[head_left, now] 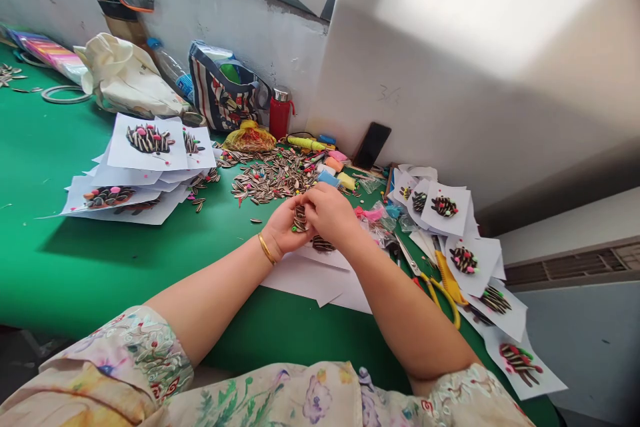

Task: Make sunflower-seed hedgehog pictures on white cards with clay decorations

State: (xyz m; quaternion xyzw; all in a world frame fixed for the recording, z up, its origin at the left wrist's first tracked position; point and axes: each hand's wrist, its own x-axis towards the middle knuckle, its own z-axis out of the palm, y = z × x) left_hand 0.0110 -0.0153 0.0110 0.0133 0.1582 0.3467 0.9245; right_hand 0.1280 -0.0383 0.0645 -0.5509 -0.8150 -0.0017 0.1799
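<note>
My left hand (284, 225), with a gold bangle at the wrist, is cupped around several striped sunflower seeds (300, 217) with a small green bit among them. Bent over that palm, my right hand (334, 210) has its fingers closed at the seeds; what they pinch is hidden. Below both hands lies a white paper sheet (300, 277) on a small stack, and a dark seed figure (323, 244) on the top sheet shows partly between my wrists. Just beyond my fingers spreads a loose pile of sunflower seeds (273, 177).
Seed-decorated papers are stacked at left (145, 159) and spread at right (470, 257). Yellow-handled scissors (440, 297) and a yellow utility knife (450, 278) lie by my right forearm. Clay blocks (327, 178), a phone (373, 145), a red flask (280, 113) and bags (220, 90) line the wall.
</note>
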